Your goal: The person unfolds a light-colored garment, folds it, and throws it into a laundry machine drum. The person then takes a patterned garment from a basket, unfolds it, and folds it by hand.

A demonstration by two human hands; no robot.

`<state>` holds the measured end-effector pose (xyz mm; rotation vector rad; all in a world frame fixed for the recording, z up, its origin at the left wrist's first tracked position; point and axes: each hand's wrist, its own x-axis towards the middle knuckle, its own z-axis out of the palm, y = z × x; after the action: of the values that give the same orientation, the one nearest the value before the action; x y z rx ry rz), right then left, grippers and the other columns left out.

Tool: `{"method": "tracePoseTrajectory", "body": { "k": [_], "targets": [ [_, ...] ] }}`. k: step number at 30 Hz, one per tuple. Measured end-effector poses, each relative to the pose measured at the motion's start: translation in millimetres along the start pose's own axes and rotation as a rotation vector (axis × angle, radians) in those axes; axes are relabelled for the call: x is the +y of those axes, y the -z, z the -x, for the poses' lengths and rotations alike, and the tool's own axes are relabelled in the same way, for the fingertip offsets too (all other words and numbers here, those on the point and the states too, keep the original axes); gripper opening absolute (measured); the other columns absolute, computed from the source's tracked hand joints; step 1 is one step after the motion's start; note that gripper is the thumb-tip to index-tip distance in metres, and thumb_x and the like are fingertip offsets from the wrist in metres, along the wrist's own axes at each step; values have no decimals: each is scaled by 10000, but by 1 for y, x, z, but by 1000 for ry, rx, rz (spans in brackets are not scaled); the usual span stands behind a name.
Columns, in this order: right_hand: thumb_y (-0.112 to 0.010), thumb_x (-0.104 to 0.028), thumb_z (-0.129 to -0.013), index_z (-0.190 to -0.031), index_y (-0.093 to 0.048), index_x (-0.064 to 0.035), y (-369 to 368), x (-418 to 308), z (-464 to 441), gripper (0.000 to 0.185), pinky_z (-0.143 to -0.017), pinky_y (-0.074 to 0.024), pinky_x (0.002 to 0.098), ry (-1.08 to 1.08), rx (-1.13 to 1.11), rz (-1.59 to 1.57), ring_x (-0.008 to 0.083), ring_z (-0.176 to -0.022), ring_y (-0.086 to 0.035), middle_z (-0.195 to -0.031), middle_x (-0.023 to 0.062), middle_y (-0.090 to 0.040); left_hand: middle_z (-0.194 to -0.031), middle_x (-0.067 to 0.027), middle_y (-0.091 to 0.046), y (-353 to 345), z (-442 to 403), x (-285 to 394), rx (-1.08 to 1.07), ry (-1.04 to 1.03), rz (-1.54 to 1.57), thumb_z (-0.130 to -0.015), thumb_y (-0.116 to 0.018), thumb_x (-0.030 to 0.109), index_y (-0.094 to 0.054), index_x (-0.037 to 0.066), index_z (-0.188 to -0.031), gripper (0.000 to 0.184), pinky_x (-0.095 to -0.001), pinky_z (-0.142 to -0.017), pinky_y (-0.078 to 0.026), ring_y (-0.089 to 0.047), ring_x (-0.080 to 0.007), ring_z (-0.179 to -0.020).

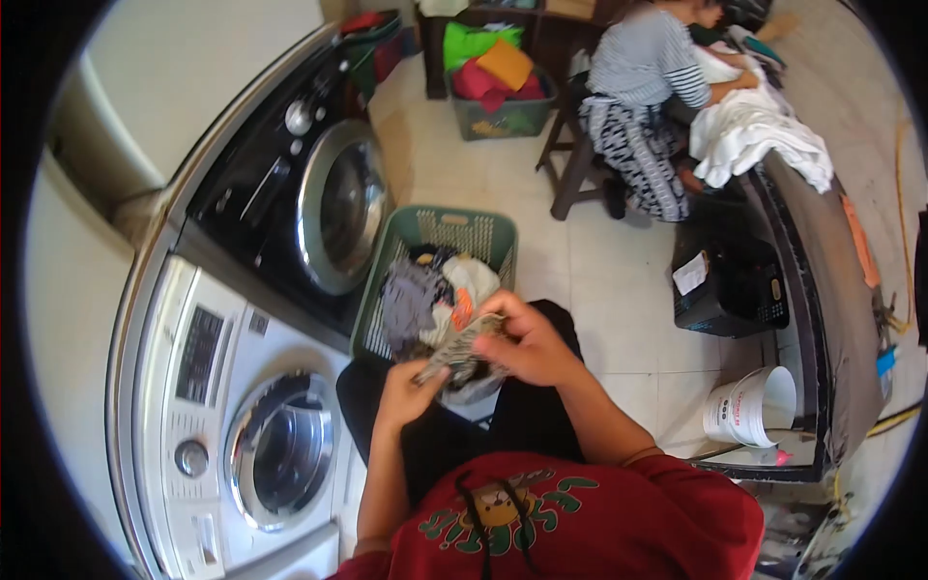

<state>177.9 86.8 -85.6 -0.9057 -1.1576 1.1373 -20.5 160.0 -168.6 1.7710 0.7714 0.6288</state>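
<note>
A small patterned cloth (462, 355), dark and beige, is stretched between my two hands above my lap. My left hand (404, 391) pinches its lower left end. My right hand (527, 340) grips the other end, with the fingers curled over the fabric. Just beyond my hands stands a green plastic laundry basket (503, 232) with perforated walls. Inside it lie a grey garment (416, 302), a white cloth (472, 280) and something orange (462, 309). The cloth's exact kind does not show.
On my left are a white front-loading washer (198, 406) and a black one (246, 188). A second basket (503, 121) of clothes stands ahead. Another person (633, 77) sits by a table holding white fabric (764, 135). A black crate (725, 295) and white bucket (744, 411) are right.
</note>
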Motion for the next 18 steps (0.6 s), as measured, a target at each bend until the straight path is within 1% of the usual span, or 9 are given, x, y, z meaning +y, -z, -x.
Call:
{"method": "tracePoseTrajectory", "body": {
  "k": [1,3,5,6,8,9,13,14,18],
  "targets": [
    [-601,-87,-816,-1006,-464,-32,0,-1,0,241,-633,-384,177,25,19,22,84,-677,-487,-853,48,-550,-567,-38,-523,2,0,-2,-19,-33,1,-781,-612,106,-603,-7,-732,123,-243,-473,-349,-385,-141,-480],
    [-670,-164,-754,-1108,-429,-28,-3,-1,2,449,-639,-409,216,-11,-20,508,138,-675,-513,-902,89,-568,-593,-28,-532,5,-2,0,122,22,223,-793,-590,86,-611,-7,-717,122,-228,-493,-351,-404,-125,-506],
    [-709,-213,-706,-1096,-477,-19,-8,16,5,493,-651,-415,244,39,-3,574,167,-703,-526,-907,94,-587,-603,-30,-537,4,-8,21,95,-30,226,-781,-598,82,-611,-5,-713,111,-231,-501,-356,-414,-128,-515],
    [-709,-213,-706,-1096,-477,-19,-7,16,4,493,-651,-415,244,49,7,592,167,-703,-526,-907,94,-587,-612,-32,-541,4,-7,34,84,-55,225,-768,-606,78,-610,-3,-709,100,-234,-510,-361,-424,-132,-524],
    [-693,-175,-721,-988,-551,-21,-5,14,5,339,-664,-408,238,-301,-170,573,164,-702,-513,-858,72,-587,-631,-35,-549,0,-6,48,64,-94,226,-743,-621,71,-609,1,-702,82,-239,-527,-370,-443,-139,-541],
    [-693,-175,-721,-988,-551,-21,-2,14,4,339,-664,-408,238,-301,-161,583,164,-702,-513,-858,72,-587,-631,-35,-549,-2,-7,48,57,-103,234,-743,-621,71,-609,1,-702,82,-239,-527,-370,-443,-139,-541],
    [-666,-145,-754,-898,-581,-34,6,19,4,200,-638,-392,220,-46,-65,638,142,-669,-496,-821,52,-581,-662,-56,-564,2,0,42,136,-213,-110,-673,-656,62,-613,10,-709,76,-265,-559,-388,-476,-171,-573],
    [-666,-145,-754,-898,-581,-34,5,16,4,200,-638,-392,220,-43,-63,640,142,-669,-496,-821,52,-581,-662,-56,-564,3,2,35,136,-216,-111,-673,-656,62,-613,10,-709,76,-265,-559,-388,-476,-171,-573],
    [-625,-101,-780,-855,-566,-43,-5,-1,5,112,-657,-400,223,231,52,555,144,-650,-490,-792,46,-558,-657,-71,-569,1,3,-10,215,-372,-512,-616,-673,64,-617,21,-729,134,-289,-574,-398,-483,-211,-580]
  ]
}}
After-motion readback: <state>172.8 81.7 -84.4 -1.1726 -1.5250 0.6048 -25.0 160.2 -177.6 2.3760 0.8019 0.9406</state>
